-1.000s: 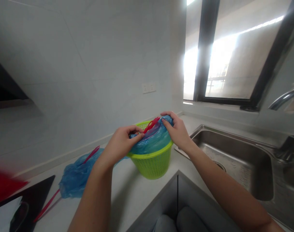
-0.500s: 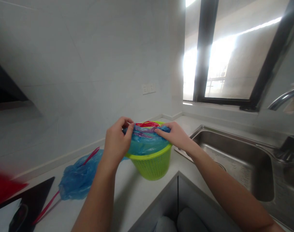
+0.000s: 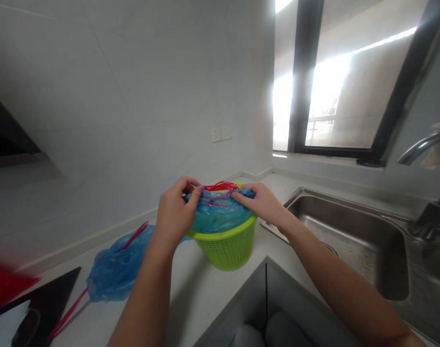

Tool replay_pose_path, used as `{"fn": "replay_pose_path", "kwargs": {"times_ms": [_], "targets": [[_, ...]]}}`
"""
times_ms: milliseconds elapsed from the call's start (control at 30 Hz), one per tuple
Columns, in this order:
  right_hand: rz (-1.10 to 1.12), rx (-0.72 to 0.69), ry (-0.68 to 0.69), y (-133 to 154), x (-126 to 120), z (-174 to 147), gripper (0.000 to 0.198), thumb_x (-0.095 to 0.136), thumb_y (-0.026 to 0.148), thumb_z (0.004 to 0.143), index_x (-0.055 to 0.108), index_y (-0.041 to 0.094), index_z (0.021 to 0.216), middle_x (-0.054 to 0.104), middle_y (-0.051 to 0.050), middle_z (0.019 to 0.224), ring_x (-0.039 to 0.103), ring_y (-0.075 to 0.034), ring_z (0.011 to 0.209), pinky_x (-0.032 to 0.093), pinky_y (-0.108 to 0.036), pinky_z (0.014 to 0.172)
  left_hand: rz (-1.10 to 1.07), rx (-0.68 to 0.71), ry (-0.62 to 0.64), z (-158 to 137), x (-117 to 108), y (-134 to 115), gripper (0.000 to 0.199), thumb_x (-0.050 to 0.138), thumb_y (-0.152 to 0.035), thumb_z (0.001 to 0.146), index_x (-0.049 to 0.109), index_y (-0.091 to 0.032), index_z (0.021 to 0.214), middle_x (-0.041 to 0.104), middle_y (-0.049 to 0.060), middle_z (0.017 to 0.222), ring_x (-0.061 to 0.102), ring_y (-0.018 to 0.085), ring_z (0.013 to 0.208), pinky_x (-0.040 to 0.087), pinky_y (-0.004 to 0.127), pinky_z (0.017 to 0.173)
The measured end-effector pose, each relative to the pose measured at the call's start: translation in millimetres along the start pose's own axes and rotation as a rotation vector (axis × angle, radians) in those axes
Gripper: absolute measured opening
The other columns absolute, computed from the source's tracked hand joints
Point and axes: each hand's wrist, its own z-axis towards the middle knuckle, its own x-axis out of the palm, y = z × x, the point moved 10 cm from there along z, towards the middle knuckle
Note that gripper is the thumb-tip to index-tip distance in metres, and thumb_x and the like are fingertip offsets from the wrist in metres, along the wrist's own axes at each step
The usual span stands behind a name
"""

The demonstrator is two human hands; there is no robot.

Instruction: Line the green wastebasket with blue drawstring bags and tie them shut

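A light green perforated plastic basket [image 3: 227, 248] stands upright on the counter. Over its opening lies a thin blue plastic bag [image 3: 218, 217] with a red drawstring [image 3: 222, 186] along its far edge. My left hand [image 3: 178, 205] pinches the left part of the bag's edge between thumb and fingers. At the right part of that edge, my right hand [image 3: 258, 200] also grips the film, thumb toward me. Both hands are just above the basket's rim. How far the bag reaches down inside is hidden.
Left of the basket, a second crumpled blue bag [image 3: 115, 270] with red drawstrings lies on the white counter [image 3: 191, 289]. A black cooktop [image 3: 57, 294] and a blurred red object [image 3: 6, 284] are farther left. The steel sink [image 3: 350, 231] and faucet [image 3: 422, 144] are right.
Both hands keep their hold on the bag's edge with barely any movement. The whole view has shifted very slightly; the basket stays in place.
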Motion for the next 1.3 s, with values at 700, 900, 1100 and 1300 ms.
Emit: {"fn": "replay_pose_path", "kwargs": {"times_ms": [700,900,1100,1300], "targets": [[0.000,-0.258,0.011,21.1,4.8,-0.7,0.021,0.058,0.024,0.093,0.065,0.020,0.112,0.070,-0.004,0.107,0.064,-0.020,0.102,0.047,-0.033,0.093,-0.043,0.068,0.292,-4.1,31.5,-2.9,0.024,0.053,-0.041,0.096,0.066,-0.021,0.098,0.066,0.003,0.100,0.061,0.019,0.093,0.043,0.031,0.085],[-0.065,-0.390,-0.163,38.9,-11.5,-10.1,0.029,0.066,0.022,0.085,0.056,0.022,0.113,0.061,-0.007,0.115,0.059,-0.021,0.107,0.047,-0.035,0.096,-0.130,-0.030,0.356,-8.5,35.8,-0.7,0.027,0.051,-0.045,0.096,0.062,-0.021,0.092,0.067,0.000,0.083,0.058,0.018,0.075,0.041,0.028,0.069],[-0.221,-0.516,-0.076,62.2,-0.4,-19.7,0.017,0.069,0.029,0.089,0.065,0.022,0.104,0.059,-0.009,0.116,0.057,-0.024,0.112,0.044,-0.038,0.101,-0.261,-0.049,0.346,-8.2,40.1,-2.4,0.030,0.055,-0.046,0.094,0.067,-0.019,0.096,0.069,0.003,0.091,0.060,0.019,0.083,0.044,0.027,0.074],[-0.269,-0.567,-0.131,60.5,-2.3,-18.0,0.010,0.060,0.024,0.097,0.065,0.020,0.090,0.062,-0.008,0.103,0.057,-0.021,0.102,0.044,-0.035,0.096,-0.630,-0.325,0.378,-11.8,49.0,17.9,0.035,0.066,-0.050,0.085,0.071,-0.018,0.097,0.071,0.004,0.088,0.062,0.019,0.077,0.049,0.027,0.071]]}}
